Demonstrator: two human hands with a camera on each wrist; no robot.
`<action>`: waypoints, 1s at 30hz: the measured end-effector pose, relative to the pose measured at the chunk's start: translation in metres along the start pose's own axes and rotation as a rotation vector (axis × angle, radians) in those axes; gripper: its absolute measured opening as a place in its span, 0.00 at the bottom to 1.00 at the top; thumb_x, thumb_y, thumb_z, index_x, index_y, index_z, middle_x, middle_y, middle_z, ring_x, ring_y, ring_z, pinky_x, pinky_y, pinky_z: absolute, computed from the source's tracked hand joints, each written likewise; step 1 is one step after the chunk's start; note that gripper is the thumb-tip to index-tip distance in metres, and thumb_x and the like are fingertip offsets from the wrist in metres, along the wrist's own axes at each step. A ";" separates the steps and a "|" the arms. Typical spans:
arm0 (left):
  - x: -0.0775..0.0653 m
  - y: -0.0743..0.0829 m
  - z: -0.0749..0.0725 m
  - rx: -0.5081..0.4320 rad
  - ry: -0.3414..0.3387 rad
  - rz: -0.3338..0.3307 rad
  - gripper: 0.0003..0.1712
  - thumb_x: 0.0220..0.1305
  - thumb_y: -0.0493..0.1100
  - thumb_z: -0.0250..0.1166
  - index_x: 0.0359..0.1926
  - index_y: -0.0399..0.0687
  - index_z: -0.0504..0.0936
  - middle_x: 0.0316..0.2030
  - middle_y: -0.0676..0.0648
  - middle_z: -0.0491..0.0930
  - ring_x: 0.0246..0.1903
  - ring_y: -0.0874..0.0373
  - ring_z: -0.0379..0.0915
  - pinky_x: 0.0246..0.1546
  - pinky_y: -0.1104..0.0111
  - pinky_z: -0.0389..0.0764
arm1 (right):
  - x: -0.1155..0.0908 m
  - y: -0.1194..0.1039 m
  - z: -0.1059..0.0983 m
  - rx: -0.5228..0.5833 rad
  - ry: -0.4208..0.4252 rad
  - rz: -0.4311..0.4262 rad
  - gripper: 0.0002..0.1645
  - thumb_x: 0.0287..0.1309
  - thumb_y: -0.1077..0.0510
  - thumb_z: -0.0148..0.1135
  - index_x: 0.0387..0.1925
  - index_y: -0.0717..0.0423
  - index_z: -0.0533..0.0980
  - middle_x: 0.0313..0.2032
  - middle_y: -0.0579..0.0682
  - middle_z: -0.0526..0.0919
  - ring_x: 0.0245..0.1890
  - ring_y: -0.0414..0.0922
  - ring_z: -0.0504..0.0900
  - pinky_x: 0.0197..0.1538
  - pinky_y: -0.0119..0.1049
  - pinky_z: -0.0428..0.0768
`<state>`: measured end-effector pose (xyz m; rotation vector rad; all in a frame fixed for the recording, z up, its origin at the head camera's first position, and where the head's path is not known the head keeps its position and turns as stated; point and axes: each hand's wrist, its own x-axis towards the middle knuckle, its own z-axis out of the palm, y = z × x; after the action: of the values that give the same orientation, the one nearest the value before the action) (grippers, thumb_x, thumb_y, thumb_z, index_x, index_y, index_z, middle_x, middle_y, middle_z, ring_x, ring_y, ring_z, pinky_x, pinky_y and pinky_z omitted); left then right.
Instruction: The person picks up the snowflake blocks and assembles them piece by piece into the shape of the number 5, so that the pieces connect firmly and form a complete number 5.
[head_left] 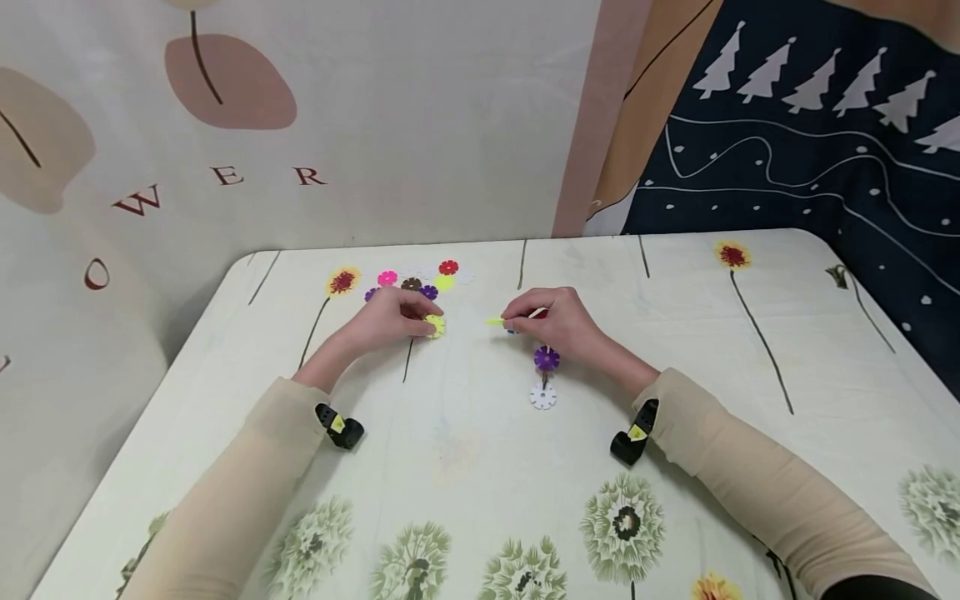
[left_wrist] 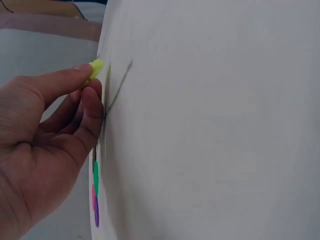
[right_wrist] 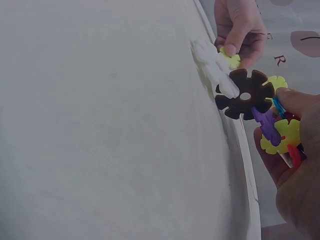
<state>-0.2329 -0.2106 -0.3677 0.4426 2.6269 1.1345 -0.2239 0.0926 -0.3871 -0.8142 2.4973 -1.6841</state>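
As I look down through the head camera, the loose pile of notched discs (head_left: 428, 292) lies on the flower-printed tablecloth (head_left: 457, 483), with a pink disc (head_left: 387, 278) toward its left and a red disc (head_left: 448, 267) toward its far right. Just in front of that pile I see the left hand (head_left: 386, 321), thumb and fingertips almost together, pinching a single yellow disc (head_left: 434, 326); on the left wrist feed the other fingers bend inward. To the right of the pile and apart from it, the right hand (head_left: 566, 323) has its fingers curled round a linked cluster (right_wrist: 267, 126). Through the right wrist camera I make out a brown disc (right_wrist: 251, 106) beyond those fingers. In the head view, the cluster's purple disc (head_left: 547, 358) and white disc (head_left: 543, 396) stick out toward me, nearer and further right than the pile. Between the single yellow disc and the cluster I see a gap. Behind the pile hangs a pale cloth (head_left: 420, 125).
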 end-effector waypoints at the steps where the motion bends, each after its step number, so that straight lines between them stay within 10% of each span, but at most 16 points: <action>1: 0.000 0.002 0.002 -0.018 -0.005 0.003 0.14 0.63 0.34 0.73 0.50 0.39 0.88 0.40 0.44 0.84 0.37 0.50 0.77 0.35 0.71 0.79 | 0.000 0.000 0.000 0.000 0.001 0.002 0.07 0.56 0.67 0.75 0.35 0.53 0.90 0.37 0.45 0.89 0.38 0.43 0.84 0.40 0.35 0.84; 30: 0.009 0.042 0.027 -0.289 -0.083 0.040 0.14 0.65 0.33 0.71 0.51 0.36 0.87 0.38 0.41 0.87 0.37 0.43 0.85 0.46 0.57 0.86 | -0.001 0.000 0.002 -0.013 -0.003 -0.018 0.06 0.57 0.65 0.76 0.37 0.53 0.90 0.39 0.50 0.89 0.40 0.43 0.83 0.41 0.37 0.83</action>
<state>-0.2243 -0.1621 -0.3559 0.4716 2.3428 1.4475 -0.2223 0.0916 -0.3878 -0.8417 2.5097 -1.6726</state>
